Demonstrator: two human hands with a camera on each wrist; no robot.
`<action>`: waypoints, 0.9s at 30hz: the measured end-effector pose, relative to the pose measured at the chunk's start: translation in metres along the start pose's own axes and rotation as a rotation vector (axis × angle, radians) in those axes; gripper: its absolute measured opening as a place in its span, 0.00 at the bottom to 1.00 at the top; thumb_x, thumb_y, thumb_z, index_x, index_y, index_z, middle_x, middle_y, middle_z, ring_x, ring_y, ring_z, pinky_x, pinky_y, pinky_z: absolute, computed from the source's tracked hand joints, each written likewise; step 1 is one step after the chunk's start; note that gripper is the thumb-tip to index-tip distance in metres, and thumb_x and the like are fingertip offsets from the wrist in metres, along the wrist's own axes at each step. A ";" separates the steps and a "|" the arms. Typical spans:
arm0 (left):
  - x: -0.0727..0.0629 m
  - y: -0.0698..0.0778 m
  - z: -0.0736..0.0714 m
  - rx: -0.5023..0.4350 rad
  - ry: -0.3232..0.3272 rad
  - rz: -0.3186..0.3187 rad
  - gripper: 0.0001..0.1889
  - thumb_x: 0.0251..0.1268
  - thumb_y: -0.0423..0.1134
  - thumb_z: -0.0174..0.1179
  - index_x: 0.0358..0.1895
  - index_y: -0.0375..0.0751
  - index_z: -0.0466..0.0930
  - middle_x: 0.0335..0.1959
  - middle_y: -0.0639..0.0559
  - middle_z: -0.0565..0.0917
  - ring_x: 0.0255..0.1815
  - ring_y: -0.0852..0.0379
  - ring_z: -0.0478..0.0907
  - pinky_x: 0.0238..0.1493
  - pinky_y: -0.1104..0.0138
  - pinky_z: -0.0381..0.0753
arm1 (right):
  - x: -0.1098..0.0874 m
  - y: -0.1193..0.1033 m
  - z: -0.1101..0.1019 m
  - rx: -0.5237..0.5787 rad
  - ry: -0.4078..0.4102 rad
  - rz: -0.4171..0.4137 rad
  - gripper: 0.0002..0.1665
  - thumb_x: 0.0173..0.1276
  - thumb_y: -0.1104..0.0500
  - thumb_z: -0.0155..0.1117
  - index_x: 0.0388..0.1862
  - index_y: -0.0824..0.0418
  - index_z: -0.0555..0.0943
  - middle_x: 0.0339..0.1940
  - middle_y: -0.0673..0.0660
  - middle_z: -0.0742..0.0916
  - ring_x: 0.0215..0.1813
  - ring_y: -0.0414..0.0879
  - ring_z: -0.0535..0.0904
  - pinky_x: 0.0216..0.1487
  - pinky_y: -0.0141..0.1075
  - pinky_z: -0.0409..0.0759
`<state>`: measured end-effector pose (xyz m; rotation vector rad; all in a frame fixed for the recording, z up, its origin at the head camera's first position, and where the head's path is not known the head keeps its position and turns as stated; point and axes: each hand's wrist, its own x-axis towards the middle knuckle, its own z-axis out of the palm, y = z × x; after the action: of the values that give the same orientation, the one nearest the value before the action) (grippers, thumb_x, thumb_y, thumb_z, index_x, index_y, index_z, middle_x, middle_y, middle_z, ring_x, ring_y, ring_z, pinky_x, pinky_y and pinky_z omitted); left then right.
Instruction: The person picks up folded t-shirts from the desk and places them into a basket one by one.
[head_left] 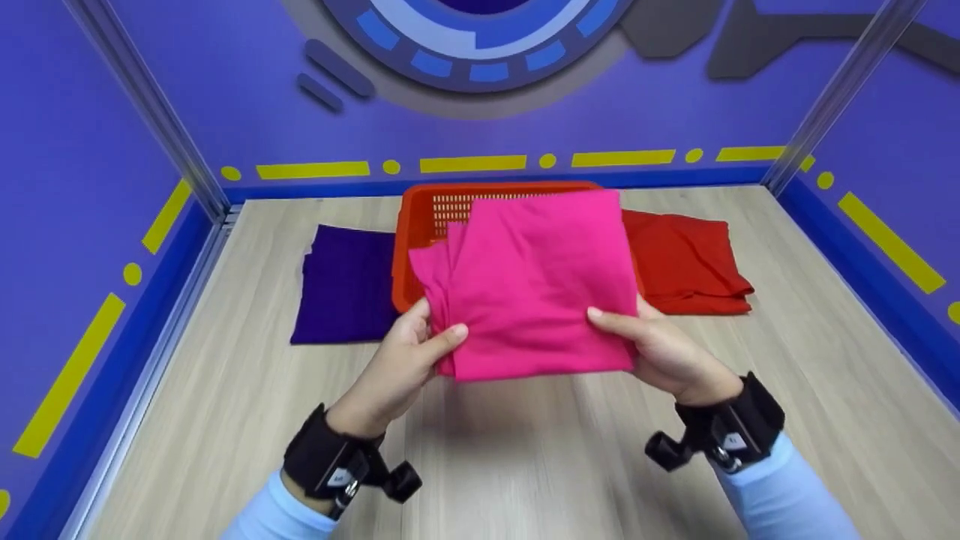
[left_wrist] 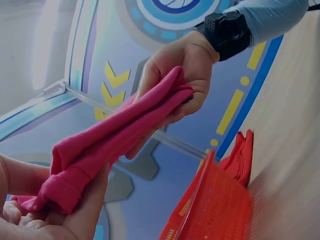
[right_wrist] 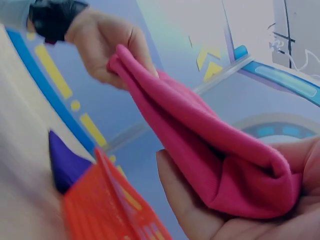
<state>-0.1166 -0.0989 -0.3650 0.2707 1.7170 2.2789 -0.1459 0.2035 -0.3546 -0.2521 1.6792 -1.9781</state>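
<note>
A folded pink cloth (head_left: pixel 540 285), perhaps a garment, is held up in the air between both hands, in front of the basket. My left hand (head_left: pixel 409 349) grips its left edge, thumb on top and fingers underneath. At the lower right corner my right hand (head_left: pixel 664 349) pinches it the same way. Both wrist views show the cloth's folded layers edge-on, with the left hand (left_wrist: pixel 65 200) and the right hand (right_wrist: pixel 270 200) each close around an end. Behind the cloth stands an orange plastic basket (head_left: pixel 409 225), its inside mostly hidden.
A folded purple cloth (head_left: pixel 345 285) lies on the table left of the basket, and a folded red cloth (head_left: pixel 682 259) lies to its right. Blue printed panels (head_left: pixel 225 90) wall the wooden table (head_left: pixel 247 420) at the back and sides.
</note>
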 end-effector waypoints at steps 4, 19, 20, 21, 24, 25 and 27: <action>0.021 0.006 -0.006 0.099 0.060 0.025 0.28 0.75 0.26 0.53 0.75 0.32 0.58 0.58 0.35 0.81 0.48 0.54 0.84 0.51 0.63 0.84 | 0.024 -0.010 -0.006 0.003 0.008 -0.046 0.42 0.79 0.62 0.54 0.80 0.45 0.44 0.72 0.60 0.65 0.69 0.55 0.69 0.67 0.43 0.74; 0.098 -0.013 -0.035 0.493 0.208 0.055 0.31 0.75 0.27 0.53 0.78 0.36 0.58 0.78 0.44 0.63 0.79 0.52 0.56 0.78 0.57 0.57 | 0.109 -0.005 -0.033 0.036 0.116 0.022 0.49 0.77 0.64 0.55 0.83 0.32 0.43 0.72 0.57 0.65 0.66 0.55 0.70 0.62 0.44 0.77; 0.103 -0.015 -0.037 0.515 0.206 0.061 0.30 0.75 0.27 0.53 0.78 0.36 0.59 0.78 0.44 0.63 0.79 0.52 0.56 0.77 0.58 0.57 | 0.114 -0.004 -0.036 0.039 0.127 0.031 0.49 0.77 0.64 0.55 0.83 0.31 0.43 0.72 0.57 0.65 0.65 0.55 0.71 0.61 0.45 0.78; 0.108 -0.017 -0.039 0.550 0.204 0.070 0.28 0.75 0.28 0.53 0.76 0.35 0.62 0.76 0.43 0.65 0.78 0.51 0.58 0.77 0.58 0.59 | 0.118 -0.003 -0.038 0.044 0.136 0.034 0.50 0.77 0.64 0.56 0.82 0.30 0.43 0.72 0.57 0.66 0.65 0.56 0.71 0.60 0.45 0.79; 0.120 -0.024 -0.043 0.684 0.197 0.118 0.20 0.75 0.28 0.54 0.67 0.33 0.70 0.69 0.40 0.74 0.73 0.49 0.66 0.73 0.56 0.65 | 0.130 0.000 -0.044 0.021 0.162 0.040 0.52 0.76 0.66 0.57 0.83 0.30 0.43 0.74 0.57 0.64 0.65 0.56 0.70 0.60 0.44 0.79; 0.123 -0.026 -0.044 0.730 0.195 0.131 0.17 0.74 0.28 0.54 0.63 0.33 0.71 0.66 0.39 0.76 0.70 0.48 0.69 0.71 0.56 0.67 | 0.133 0.002 -0.045 0.008 0.170 0.044 0.53 0.75 0.66 0.57 0.83 0.30 0.43 0.75 0.57 0.63 0.66 0.56 0.69 0.60 0.43 0.79; 0.126 -0.030 -0.045 0.815 0.195 0.143 0.13 0.74 0.28 0.55 0.58 0.33 0.73 0.62 0.38 0.79 0.66 0.46 0.73 0.69 0.55 0.71 | 0.138 0.004 -0.048 -0.023 0.181 0.051 0.54 0.74 0.68 0.57 0.84 0.32 0.42 0.78 0.56 0.60 0.68 0.55 0.66 0.62 0.41 0.78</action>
<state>-0.2467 -0.0908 -0.4085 0.3388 2.7358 1.5982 -0.2831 0.1747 -0.3952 -0.0387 1.8025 -1.9955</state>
